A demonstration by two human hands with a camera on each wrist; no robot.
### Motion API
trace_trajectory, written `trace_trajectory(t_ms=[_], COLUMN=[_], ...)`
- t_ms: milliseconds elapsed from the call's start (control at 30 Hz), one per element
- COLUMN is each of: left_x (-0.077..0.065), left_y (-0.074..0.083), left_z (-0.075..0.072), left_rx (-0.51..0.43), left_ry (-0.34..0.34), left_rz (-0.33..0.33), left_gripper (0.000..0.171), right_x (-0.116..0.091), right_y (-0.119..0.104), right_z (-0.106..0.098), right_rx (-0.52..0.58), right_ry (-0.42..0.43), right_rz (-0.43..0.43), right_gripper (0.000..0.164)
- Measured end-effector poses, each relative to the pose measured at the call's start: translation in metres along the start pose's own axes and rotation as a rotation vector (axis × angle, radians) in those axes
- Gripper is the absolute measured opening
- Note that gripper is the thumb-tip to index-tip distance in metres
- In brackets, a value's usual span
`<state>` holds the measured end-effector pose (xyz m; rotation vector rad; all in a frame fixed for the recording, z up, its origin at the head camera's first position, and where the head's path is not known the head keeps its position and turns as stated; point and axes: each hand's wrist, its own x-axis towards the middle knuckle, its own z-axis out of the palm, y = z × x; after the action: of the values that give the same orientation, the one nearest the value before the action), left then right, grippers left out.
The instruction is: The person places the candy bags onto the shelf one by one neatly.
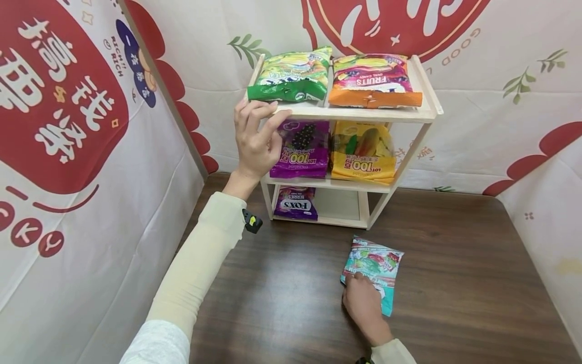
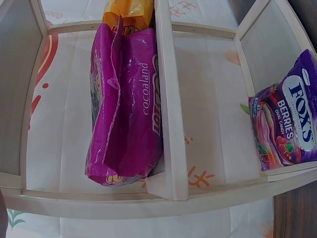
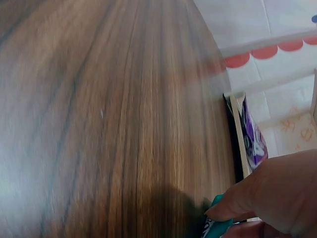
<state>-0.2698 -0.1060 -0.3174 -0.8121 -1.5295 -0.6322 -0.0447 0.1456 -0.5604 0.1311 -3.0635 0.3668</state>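
My left hand holds the front left edge of a pale wooden shelf rack, fingers over the top board and thumb below it. Down on the table, my right hand pinches the left side of a teal mint candy bag. In the right wrist view, the thumb and fingers of that hand close on a teal corner of the bag. A purple Fox's berries bag lies on the bottom shelf, on the left side in the head view.
Green and orange-edged candy bags lie on the top shelf. A purple Lot 100 bag and a yellow one stand on the middle shelf. Printed cloth walls surround the brown wooden table.
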Motion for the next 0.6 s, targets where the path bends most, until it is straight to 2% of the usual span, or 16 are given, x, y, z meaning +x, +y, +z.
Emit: trace_trajectory(t_ms=[267,500,600], left_x=[0.000,0.000,0.000], left_y=[0.000,0.001,0.001], left_z=[0.000,0.000,0.000], left_rx=[0.003,-0.002,0.001], left_ry=[-0.006,-0.011,-0.012], left_rz=[-0.003,-0.008,-0.009], left_gripper=[0.044,0.043,0.043], right_x=[-0.005,-0.006,-0.006], right_y=[-0.014,-0.007,0.000], right_z=[0.003,-0.009,-0.018], right_rx=[0.004,0.126,0.181], right_ry=[-0.017,-0.075,-0.055], right_rz=[-0.038,-0.007,0.042], right_gripper=[0.004,0.010,0.012])
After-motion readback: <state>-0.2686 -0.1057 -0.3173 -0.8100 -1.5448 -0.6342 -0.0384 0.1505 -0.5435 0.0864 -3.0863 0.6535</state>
